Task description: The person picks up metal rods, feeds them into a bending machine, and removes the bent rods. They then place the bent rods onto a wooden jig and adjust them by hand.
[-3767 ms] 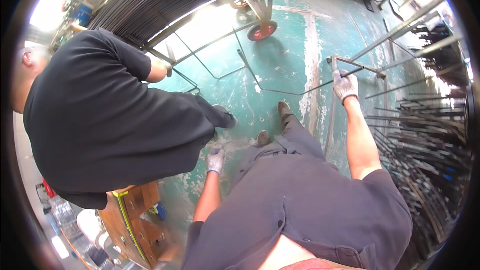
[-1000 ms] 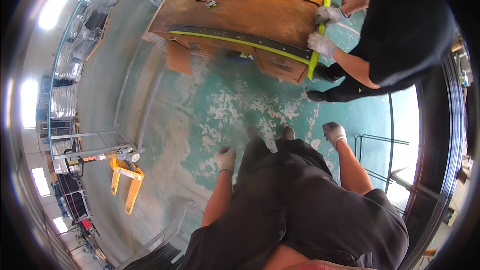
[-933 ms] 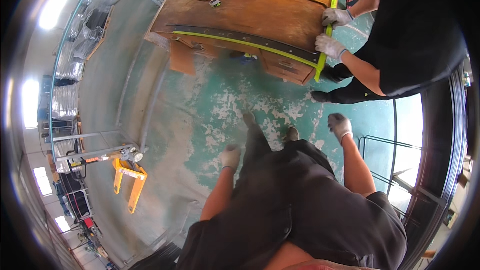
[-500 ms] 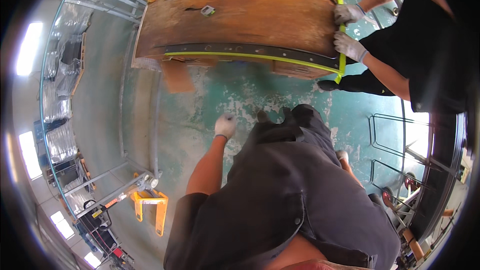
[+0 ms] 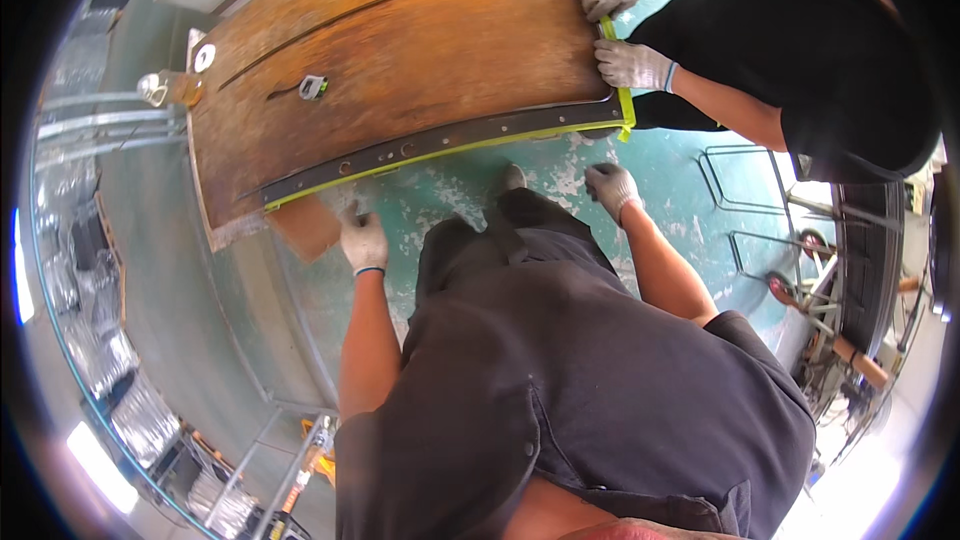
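My left hand [image 5: 362,242], in a white glove, hangs just short of the table's near edge by a brown cardboard piece [image 5: 304,228]; its fingers are loosely curled, and I see nothing in them. On the other side of my body, my gloved right hand [image 5: 612,190] is also curled, apart from everything, below the table's near right corner. Along the worn wooden tabletop's [image 5: 440,50] near edge lies a black strip with holes [image 5: 440,145], bordered by yellow-green tape [image 5: 345,178]. A co-worker's gloved hands [image 5: 632,66] touch the taped right edge.
A tape measure [image 5: 313,88] lies on the tabletop. At its left end are a tape roll [image 5: 205,57] and a clear bottle [image 5: 170,89]. Metal rails [image 5: 110,118] stand at left. Black metal frames [image 5: 745,175] and wheeled carts [image 5: 815,243] are on the right.
My view has shifted nearer the table and turned, so the table slants. My left hand is closer to its near edge. My right hand, mostly hidden before, has swung forward into sight.
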Motion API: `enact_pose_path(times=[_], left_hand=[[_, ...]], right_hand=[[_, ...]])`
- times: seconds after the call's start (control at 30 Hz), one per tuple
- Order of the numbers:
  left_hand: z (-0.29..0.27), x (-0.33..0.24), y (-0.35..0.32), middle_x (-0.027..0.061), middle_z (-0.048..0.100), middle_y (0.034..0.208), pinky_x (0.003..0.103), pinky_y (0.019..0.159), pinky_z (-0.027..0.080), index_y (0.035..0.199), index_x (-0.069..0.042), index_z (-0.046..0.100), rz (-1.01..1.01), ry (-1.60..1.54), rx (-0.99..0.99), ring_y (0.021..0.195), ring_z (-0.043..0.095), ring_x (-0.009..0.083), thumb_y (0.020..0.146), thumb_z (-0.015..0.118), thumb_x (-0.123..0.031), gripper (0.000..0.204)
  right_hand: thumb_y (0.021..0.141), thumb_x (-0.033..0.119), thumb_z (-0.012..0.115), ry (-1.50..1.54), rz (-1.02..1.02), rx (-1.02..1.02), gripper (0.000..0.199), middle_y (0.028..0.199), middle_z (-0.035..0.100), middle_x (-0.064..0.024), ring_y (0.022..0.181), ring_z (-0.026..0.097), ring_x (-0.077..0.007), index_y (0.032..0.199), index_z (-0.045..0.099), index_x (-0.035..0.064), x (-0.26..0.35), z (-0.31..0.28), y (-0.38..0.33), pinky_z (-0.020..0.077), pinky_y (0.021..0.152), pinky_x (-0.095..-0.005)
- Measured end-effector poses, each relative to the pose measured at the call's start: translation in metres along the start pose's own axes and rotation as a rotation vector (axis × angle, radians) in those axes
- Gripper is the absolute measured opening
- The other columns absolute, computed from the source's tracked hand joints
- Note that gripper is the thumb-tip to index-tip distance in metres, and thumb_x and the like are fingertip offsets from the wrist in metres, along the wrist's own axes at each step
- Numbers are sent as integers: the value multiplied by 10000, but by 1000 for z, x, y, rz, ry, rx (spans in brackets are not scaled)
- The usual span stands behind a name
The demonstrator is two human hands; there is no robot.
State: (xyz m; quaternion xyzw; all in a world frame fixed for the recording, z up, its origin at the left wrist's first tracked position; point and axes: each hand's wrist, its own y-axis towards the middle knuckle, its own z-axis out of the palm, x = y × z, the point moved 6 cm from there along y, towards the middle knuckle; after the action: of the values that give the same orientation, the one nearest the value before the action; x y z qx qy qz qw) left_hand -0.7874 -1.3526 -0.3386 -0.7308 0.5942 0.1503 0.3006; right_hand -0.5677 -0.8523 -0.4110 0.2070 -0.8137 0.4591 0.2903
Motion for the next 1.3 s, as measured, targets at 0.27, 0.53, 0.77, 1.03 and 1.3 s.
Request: enact_pose_path(times=[0.27,0.53,0.77,1.03,1.3], left_hand=[[-10,-1,97,279,685,1301,487,967,533,1504,2,507,146,223,34,1100,705,423,958,661,-267,628],[-25,-12,122,260,737,1134,517,923,544,1441,-43,552,304,396,227,1052,710,442,957,659,-267,544],[-36,-5,141,242,749,1071,531,887,550,1282,-89,623,324,326,225,1021,718,445,939,682,-280,397],[-39,-20,151,244,747,1050,538,876,547,1161,-86,615,320,399,264,1017,710,473,908,716,-263,325],[-39,-22,145,234,749,1092,543,899,546,1174,-89,612,305,361,223,1052,709,464,903,706,-255,332]], right_hand=[[926,360,664,69,218,-208,406,826,761,-108,764,720,-205,1081,769,-1,-16,41,-52,557,769,-350],[956,363,610,95,771,-203,374,909,751,-193,832,742,-283,977,755,19,-157,153,-214,575,727,-427],[863,502,699,-186,560,2,544,1253,734,-171,1209,688,-360,1179,770,65,-149,219,-218,542,953,-415],[858,340,779,51,418,-340,381,1065,806,-128,995,758,-248,1110,800,54,-61,167,-166,564,903,-356],[898,358,739,-40,457,-268,378,1082,803,-129,1022,750,-258,1110,803,51,-36,149,-166,553,921,-361]])
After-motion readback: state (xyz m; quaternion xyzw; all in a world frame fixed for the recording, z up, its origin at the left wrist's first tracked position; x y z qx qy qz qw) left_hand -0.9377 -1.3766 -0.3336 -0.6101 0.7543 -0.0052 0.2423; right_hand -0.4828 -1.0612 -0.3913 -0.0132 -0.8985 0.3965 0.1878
